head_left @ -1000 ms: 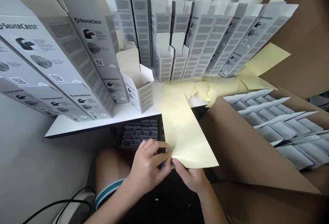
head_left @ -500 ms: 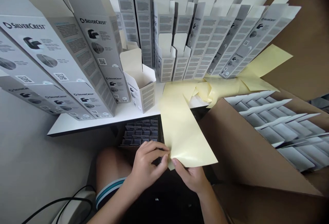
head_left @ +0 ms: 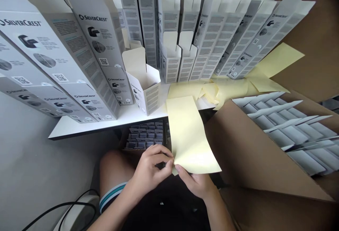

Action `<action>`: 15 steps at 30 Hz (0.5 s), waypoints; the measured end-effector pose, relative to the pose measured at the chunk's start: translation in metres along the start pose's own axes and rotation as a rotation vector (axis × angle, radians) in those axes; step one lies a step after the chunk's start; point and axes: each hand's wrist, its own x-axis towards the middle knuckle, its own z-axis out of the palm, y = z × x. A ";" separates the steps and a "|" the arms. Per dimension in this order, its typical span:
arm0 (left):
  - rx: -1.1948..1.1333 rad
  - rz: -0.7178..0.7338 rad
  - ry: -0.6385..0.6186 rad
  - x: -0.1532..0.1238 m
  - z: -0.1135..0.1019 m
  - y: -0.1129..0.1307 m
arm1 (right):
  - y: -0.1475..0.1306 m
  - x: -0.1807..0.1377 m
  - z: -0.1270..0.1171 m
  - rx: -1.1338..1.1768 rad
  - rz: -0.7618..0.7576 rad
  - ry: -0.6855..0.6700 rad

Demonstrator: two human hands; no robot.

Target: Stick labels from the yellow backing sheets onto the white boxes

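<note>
A glossy pale-yellow paper sheet (head_left: pixel 189 132) slants over the front edge of the white shelf, its near end between my hands. My left hand (head_left: pixel 155 165) pinches the sheet's lower left corner between thumb and fingertips. Close beside it, my right hand (head_left: pixel 196 181) grips the near edge, thumb on top and fingers hidden underneath. Whether something small sits between the fingertips of my left hand, I cannot tell. More crumpled yellow paper (head_left: pixel 233 89) lies behind the sheet on the shelf.
Upright open boxes crowd the white shelf (head_left: pixel 132 115); a small open box (head_left: pixel 145 88) stands near its front edge. At right is a cardboard carton (head_left: pixel 254 160) of white flat-topped boxes. Packed small items (head_left: pixel 145 135) show below the shelf. A black cable (head_left: pixel 53 208) curves at lower left.
The far end of the yellow sheet has come away from the yellow paper behind and now shows a distinct edge. Both hands keep their grip, almost in place; the view shifts slightly.
</note>
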 end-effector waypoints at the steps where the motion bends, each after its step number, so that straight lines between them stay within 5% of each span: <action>1: -0.014 -0.012 0.015 -0.001 0.001 -0.001 | 0.000 -0.001 0.000 -0.003 0.002 0.004; 6: -0.170 -0.136 0.182 -0.004 0.005 -0.012 | 0.015 -0.010 0.002 -0.026 0.030 0.085; 10: -0.323 -0.261 0.382 -0.003 0.009 -0.024 | 0.037 -0.001 0.005 0.150 0.132 0.425; 12: -0.404 -0.307 0.381 -0.002 0.014 -0.028 | 0.044 0.015 0.009 0.295 0.162 0.581; 15: -0.466 -0.352 0.316 -0.005 0.024 -0.030 | 0.049 0.047 0.017 0.532 0.226 0.617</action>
